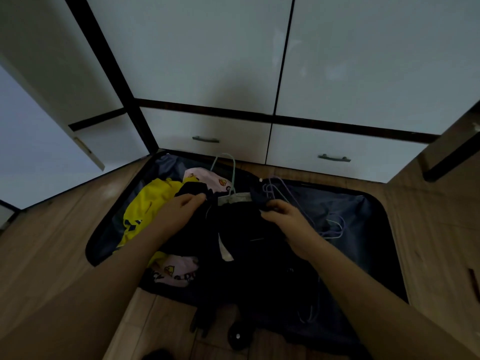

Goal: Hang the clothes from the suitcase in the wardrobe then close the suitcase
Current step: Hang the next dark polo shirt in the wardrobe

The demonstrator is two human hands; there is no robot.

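Both grips on dark garment (241,229) shoulders

One suitcase (363,216) lies open on the floor; two hands, the left hand (179,206) and the right hand (283,216), each pinch the one dark garment (241,229) spread across it; one yellow garment (148,203) lies to the left. Pale pink cloth printed with ducks shows in two places, one patch at the back (207,179) and one at the front (179,271); whether they are one piece cannot be told. One green hanger (225,165) sticks up from the dark garment; a bunch of purple hangers (332,227) is too tangled to count; two drawers show, each with one handle, the left handle (205,139) and the right handle (334,158).
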